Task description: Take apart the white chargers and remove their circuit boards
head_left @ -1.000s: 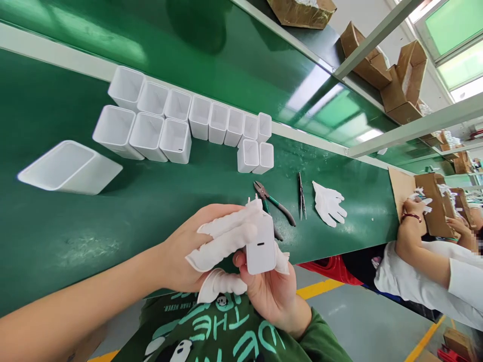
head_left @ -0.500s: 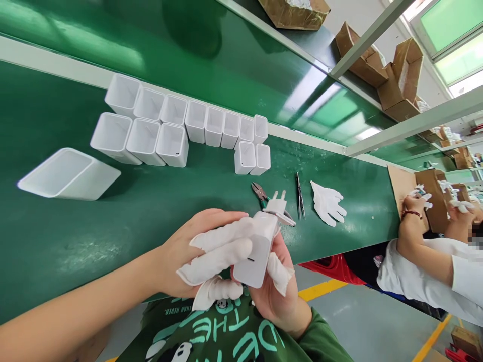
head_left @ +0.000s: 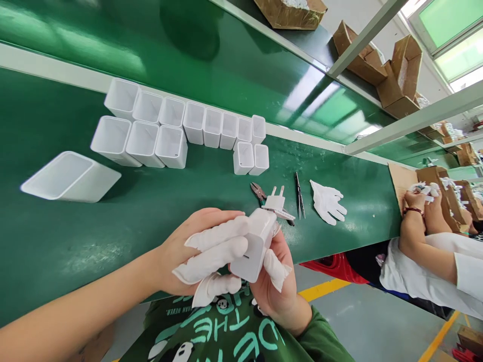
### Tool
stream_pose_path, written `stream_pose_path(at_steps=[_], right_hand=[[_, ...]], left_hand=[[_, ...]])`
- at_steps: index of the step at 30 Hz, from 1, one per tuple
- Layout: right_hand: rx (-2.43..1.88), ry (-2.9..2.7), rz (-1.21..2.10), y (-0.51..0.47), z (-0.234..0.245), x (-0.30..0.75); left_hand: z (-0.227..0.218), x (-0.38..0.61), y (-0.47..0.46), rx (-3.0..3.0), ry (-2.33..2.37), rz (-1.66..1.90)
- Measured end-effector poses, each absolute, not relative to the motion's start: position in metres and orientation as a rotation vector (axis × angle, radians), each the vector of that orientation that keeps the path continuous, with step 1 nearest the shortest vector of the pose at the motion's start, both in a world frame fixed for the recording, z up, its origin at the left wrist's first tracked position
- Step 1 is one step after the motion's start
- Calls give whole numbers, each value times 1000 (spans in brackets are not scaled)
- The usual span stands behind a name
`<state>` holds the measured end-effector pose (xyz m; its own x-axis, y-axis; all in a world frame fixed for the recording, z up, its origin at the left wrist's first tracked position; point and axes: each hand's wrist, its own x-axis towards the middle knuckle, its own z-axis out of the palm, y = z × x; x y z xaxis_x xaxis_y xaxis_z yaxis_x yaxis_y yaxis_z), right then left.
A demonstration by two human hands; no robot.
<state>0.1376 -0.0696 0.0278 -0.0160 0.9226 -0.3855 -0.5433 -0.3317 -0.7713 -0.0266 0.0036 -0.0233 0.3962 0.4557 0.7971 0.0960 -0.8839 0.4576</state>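
Observation:
Over the bench's near edge, both my hands hold a white charger housing with a small dark slot in its lower end. My left hand, with white cots on several fingers, is closed against its left side. From the right, my right hand grips it, with a white cot on one finger. A white two-pin plug piece sits at the housing's upper end with its pins pointing away from me. Whether it is joined to the housing or held by hidden fingers, I cannot tell. Cutting pliers lie partly behind it.
Several open white housings stand in rows along the back of the green bench. Tweezers and a white glove lie to the right. A co-worker's hands work beside cardboard boxes farther right.
My hands and the housing have shifted slightly left and up in view. The plug piece has tilted, its pins now more upright. The co-worker's hands have come together.

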Motion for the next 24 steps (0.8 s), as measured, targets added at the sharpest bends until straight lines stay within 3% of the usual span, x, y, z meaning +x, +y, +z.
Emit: stream_pose_path(at_steps=[3,7,10,16,24], right_hand=[[-1214,-788,1286,-41,27,157],[-1264,-1010,867,70,26,211],[-1698,-1434,375,171,26,243],[-1726,-1507,301,250,17,240],[-1485,-1653,303,166,22,261]], left_hand=[[-20,-24,3,2296,520,1478],[-20,-20,-2,2258,557,1510],[-23,-21,-2,2380,539,1494],[-17,-26,6,2565,633,1495],[-27,-29,14,2526,1088,1373]])
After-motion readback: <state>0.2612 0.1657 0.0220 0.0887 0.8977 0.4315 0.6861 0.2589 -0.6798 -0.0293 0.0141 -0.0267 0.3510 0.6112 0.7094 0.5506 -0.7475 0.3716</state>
